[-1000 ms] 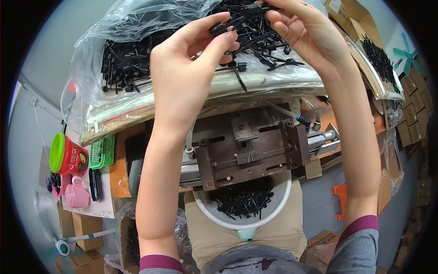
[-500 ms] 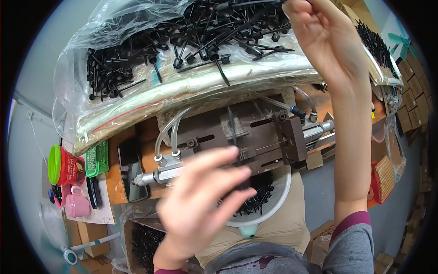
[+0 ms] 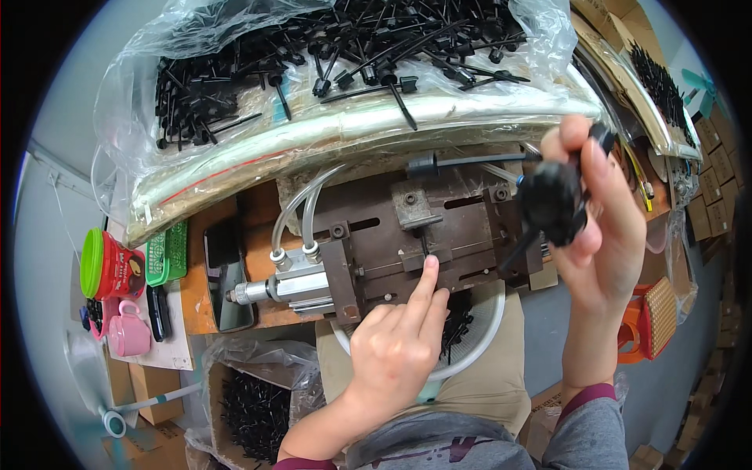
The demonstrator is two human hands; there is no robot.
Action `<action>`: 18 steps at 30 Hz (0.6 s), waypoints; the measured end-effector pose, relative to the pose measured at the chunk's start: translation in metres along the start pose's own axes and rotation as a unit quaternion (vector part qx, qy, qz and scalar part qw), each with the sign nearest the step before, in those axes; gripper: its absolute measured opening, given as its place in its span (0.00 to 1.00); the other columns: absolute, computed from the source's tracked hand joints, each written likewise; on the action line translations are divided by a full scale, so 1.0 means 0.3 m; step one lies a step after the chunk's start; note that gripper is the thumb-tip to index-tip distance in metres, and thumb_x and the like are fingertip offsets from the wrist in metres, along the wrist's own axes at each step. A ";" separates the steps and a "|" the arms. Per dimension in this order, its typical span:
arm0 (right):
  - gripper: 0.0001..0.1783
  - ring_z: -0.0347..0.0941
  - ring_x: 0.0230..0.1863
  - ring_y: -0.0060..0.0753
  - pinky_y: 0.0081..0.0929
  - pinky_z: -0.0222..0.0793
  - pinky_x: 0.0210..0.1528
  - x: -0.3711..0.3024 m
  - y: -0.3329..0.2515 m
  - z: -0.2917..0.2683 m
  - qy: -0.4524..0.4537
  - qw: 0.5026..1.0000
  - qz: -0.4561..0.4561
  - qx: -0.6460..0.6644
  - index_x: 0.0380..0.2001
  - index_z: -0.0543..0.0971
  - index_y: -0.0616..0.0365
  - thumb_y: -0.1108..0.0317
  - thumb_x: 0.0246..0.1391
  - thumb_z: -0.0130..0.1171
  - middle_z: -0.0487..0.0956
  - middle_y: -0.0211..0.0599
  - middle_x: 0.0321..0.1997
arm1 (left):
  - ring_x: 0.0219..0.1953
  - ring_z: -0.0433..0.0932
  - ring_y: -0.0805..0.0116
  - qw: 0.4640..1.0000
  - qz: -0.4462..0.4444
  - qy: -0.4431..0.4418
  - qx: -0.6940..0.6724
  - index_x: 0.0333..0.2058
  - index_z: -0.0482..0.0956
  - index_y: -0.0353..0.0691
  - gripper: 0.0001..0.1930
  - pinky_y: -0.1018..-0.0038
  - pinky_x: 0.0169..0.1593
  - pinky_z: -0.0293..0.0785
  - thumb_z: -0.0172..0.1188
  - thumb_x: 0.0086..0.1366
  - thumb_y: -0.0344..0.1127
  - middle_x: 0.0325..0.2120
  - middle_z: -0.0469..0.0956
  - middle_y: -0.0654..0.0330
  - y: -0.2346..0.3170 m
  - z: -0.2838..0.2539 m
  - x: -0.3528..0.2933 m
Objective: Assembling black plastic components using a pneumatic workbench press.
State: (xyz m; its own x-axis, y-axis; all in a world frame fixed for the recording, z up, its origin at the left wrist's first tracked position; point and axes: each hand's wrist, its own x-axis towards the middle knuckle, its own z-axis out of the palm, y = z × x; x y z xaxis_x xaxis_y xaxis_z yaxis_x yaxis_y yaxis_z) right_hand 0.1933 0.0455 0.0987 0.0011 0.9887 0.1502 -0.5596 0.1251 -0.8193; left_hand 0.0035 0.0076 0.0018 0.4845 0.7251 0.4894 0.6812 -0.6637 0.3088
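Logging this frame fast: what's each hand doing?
Left hand: holds nothing, forefinger on the metal jig.
Right hand: closed on black plastic parts.

Pale grey floor (image 3: 55, 235) curves down the left of my view and shows again at lower right. My orange-brown work surface (image 3: 251, 211) sits mid-frame. Brown cardboard boxes (image 3: 717, 188) stack along the right edge, more at lower left (image 3: 149, 384). The light is even and bright.

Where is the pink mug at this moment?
In the head view the pink mug stands at the far left, just below the red canister with a green lid, well left of the left hand.
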 end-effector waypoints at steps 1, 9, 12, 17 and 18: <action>0.10 0.69 0.16 0.12 0.08 0.68 0.14 -0.015 0.007 -0.013 -0.001 1.000 0.003 0.013 0.47 0.66 0.65 0.69 0.70 0.44 0.71 0.38 0.39 | 0.21 0.77 0.70 1.000 -0.005 -0.006 0.001 0.35 0.84 0.36 0.14 0.76 0.28 0.72 0.72 0.47 0.28 0.49 0.82 0.54 0.003 -0.001 0.000; 0.09 0.73 0.14 0.22 0.15 0.68 0.13 -0.133 0.076 -0.083 -0.022 0.990 0.027 0.133 0.42 0.72 0.66 0.71 0.63 0.54 0.77 0.47 0.35 | 0.19 0.76 0.75 0.999 0.001 -0.017 -0.050 0.36 0.84 0.34 0.11 0.78 0.27 0.71 0.67 0.53 0.30 0.49 0.82 0.50 -0.011 -0.026 0.011; 0.09 0.72 0.13 0.24 0.17 0.69 0.15 -0.158 0.075 -0.086 -0.032 0.987 0.047 0.149 0.41 0.73 0.66 0.73 0.61 0.55 0.77 0.47 0.34 | 0.27 0.83 0.71 0.962 -0.132 -0.058 -0.230 0.49 0.78 0.33 0.25 0.77 0.32 0.78 0.73 0.52 0.29 0.53 0.78 0.49 0.027 -0.076 0.011; 0.08 0.72 0.14 0.26 0.19 0.68 0.15 -0.217 0.085 -0.086 -0.031 0.978 0.104 0.179 0.40 0.74 0.66 0.75 0.59 0.57 0.78 0.46 0.32 | 0.43 0.82 0.58 0.615 -0.274 -0.016 -0.739 0.68 0.54 0.27 0.41 0.69 0.42 0.85 0.67 0.62 0.28 0.58 0.70 0.36 0.003 -0.128 0.001; 0.08 0.72 0.14 0.25 0.19 0.68 0.15 -0.224 0.089 -0.087 -0.020 0.977 0.117 0.176 0.41 0.74 0.67 0.75 0.59 0.57 0.78 0.44 0.31 | 0.44 0.82 0.55 0.628 -0.248 -0.015 -0.738 0.66 0.57 0.23 0.34 0.67 0.42 0.85 0.62 0.66 0.27 0.54 0.72 0.34 -0.010 -0.128 -0.004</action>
State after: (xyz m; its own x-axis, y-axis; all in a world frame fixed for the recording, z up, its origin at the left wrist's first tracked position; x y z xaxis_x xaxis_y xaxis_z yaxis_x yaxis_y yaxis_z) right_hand 0.1999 -0.0154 0.0523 -0.1894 0.9818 0.0094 -0.7912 -0.1470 -0.5937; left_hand -0.0201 0.0015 0.0315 0.4393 0.8980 0.0258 -0.4861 0.2134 0.8474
